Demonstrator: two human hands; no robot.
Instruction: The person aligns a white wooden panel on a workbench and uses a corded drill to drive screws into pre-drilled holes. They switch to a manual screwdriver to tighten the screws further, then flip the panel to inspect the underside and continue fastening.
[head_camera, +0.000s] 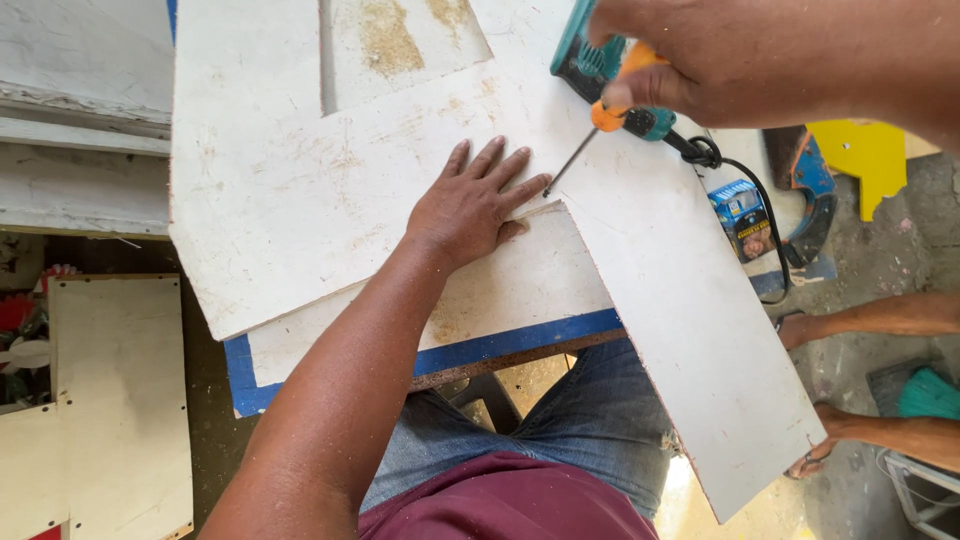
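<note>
Left hand: the left hand (470, 205) lies open and flat, fingers spread, pressing on a white board (300, 190) at the frame's centre
Right hand: the right hand (740, 55), upper right, is closed around a teal and orange power drill (610, 85); the wrist is cut off by the frame edge
Drill: its thin bit (570, 165) slants down-left, tip just beside the left fingertips at the board's edge; the body is largely hidden under the hand
Cord: a black cord (745, 185) trails right
Boards: a second white board (690, 330) slants to the lower right, overhanging the blue-edged worktop (430, 358)
Right edge: another person's bare feet (850, 320), partly cut off
</note>
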